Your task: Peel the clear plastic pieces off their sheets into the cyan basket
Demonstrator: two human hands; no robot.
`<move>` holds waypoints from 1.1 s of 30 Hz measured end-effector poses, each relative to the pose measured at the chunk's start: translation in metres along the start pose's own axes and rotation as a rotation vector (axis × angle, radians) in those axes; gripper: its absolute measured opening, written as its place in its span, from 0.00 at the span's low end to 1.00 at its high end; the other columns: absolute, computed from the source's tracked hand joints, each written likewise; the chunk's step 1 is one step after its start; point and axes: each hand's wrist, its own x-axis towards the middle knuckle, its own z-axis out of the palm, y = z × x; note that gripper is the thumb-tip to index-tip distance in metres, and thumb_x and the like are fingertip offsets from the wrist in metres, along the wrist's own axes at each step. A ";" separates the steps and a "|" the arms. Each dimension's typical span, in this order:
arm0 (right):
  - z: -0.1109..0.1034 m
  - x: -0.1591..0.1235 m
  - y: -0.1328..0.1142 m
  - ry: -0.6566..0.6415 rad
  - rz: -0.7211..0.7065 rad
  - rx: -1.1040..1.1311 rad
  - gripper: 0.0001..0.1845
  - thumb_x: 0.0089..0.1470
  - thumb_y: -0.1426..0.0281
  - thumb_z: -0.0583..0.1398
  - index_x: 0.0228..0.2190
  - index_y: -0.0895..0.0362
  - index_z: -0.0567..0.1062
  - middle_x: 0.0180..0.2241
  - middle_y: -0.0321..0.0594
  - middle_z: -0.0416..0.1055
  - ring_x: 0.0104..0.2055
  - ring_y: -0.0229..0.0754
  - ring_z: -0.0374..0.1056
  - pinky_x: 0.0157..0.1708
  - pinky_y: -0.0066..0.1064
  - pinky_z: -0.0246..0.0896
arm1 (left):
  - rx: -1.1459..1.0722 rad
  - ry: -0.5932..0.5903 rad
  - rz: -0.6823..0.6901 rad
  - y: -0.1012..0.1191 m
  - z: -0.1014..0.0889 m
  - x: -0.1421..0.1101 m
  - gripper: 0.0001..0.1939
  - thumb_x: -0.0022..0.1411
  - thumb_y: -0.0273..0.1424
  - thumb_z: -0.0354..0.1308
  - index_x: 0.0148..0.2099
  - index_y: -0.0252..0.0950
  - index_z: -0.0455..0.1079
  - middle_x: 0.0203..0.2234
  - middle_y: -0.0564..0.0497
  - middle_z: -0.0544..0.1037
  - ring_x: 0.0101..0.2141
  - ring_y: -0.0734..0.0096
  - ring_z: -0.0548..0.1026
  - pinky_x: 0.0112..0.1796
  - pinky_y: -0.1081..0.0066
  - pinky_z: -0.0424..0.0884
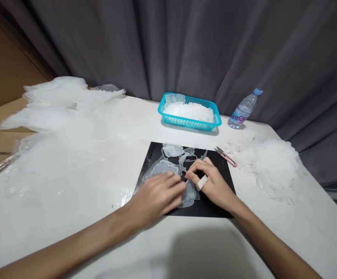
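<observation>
A translucent moulded sheet (162, 167) of soft plastic or silicone, with cut-out shapes joined by thin webs, lies on a black mat (220, 182). My left hand (158, 195) is over its near part, fingers curled and pressed together against it; the fingertips are partly hidden. Just to the right, my right hand (207, 179) pinches a thin bit of the same sheet between thumb and forefinger. White tape (202, 182) wraps one finger of that hand. A loose-looking translucent piece (172, 150) sits at the mat's far edge.
Pink-handled thread snips (226, 157) lie by the mat's right edge. Behind stands a blue basket (190, 124) of whitish pieces, with a water bottle (244, 110) beside it. Translucent sheets (57, 104) pile up at left, scraps (275, 166) at right. A grey curtain (180, 46) hangs behind.
</observation>
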 end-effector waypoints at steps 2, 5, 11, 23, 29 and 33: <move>0.004 0.004 0.010 0.104 0.013 -0.160 0.11 0.66 0.73 0.59 0.30 0.54 0.72 0.33 0.38 0.74 0.40 0.46 0.63 0.41 0.37 0.59 | 0.101 0.018 0.235 0.002 0.001 -0.003 0.13 0.75 0.24 0.47 0.41 0.38 0.72 0.35 0.47 0.78 0.38 0.62 0.75 0.39 0.67 0.68; 0.006 0.010 0.030 0.255 0.033 -0.380 0.10 0.66 0.73 0.56 0.31 0.54 0.71 0.35 0.43 0.73 0.40 0.50 0.63 0.40 0.41 0.59 | -0.007 0.030 0.303 -0.001 -0.010 -0.006 0.11 0.75 0.24 0.48 0.42 0.39 0.70 0.34 0.48 0.78 0.37 0.64 0.75 0.38 0.68 0.68; -0.014 0.009 0.037 0.333 0.028 -0.314 0.07 0.69 0.67 0.57 0.38 0.54 0.74 0.39 0.43 0.74 0.41 0.48 0.67 0.42 0.40 0.62 | -0.570 -0.007 -0.403 -0.018 -0.038 -0.002 0.14 0.77 0.40 0.50 0.42 0.37 0.69 0.34 0.51 0.75 0.33 0.70 0.72 0.34 0.71 0.67; -0.001 -0.021 -0.012 0.111 -0.107 0.098 0.07 0.66 0.65 0.62 0.35 0.51 0.78 0.32 0.38 0.75 0.36 0.44 0.66 0.37 0.36 0.66 | -0.992 0.020 -0.534 -0.015 -0.022 0.002 0.17 0.72 0.46 0.56 0.40 0.37 0.67 0.25 0.58 0.64 0.25 0.75 0.60 0.28 0.73 0.56; -0.012 -0.022 -0.002 -0.012 -0.162 -0.117 0.08 0.67 0.65 0.62 0.47 0.51 0.76 0.42 0.42 0.77 0.44 0.48 0.68 0.46 0.42 0.69 | -1.090 0.023 -0.567 -0.014 -0.026 0.000 0.15 0.71 0.44 0.59 0.41 0.36 0.70 0.25 0.56 0.71 0.25 0.75 0.67 0.28 0.74 0.61; -0.015 -0.026 0.006 -0.099 -0.215 -0.250 0.13 0.68 0.66 0.61 0.52 0.52 0.72 0.47 0.45 0.75 0.49 0.50 0.71 0.48 0.42 0.71 | -1.192 0.066 -0.619 -0.014 -0.028 0.000 0.15 0.70 0.43 0.62 0.45 0.34 0.73 0.30 0.52 0.78 0.29 0.73 0.74 0.32 0.73 0.68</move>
